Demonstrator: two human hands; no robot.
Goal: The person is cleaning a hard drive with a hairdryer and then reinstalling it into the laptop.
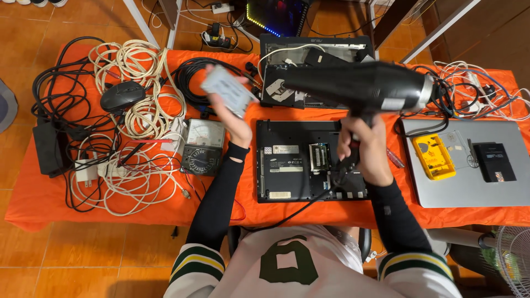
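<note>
My left hand holds up a small grey rectangular drive above the table, tilted. My right hand grips the handle of a black hair dryer, whose nozzle points left toward the drive. Below both hands a black laptop lies upside down on the orange tablecloth, with an open bay in its underside. The dryer's black cord runs down over the laptop toward my body.
An analog multimeter sits left of the laptop. White and black cable coils, a black mouse and a power adapter fill the left. A silver laptop carrying a yellow meter lies right. Another dismantled laptop base lies behind.
</note>
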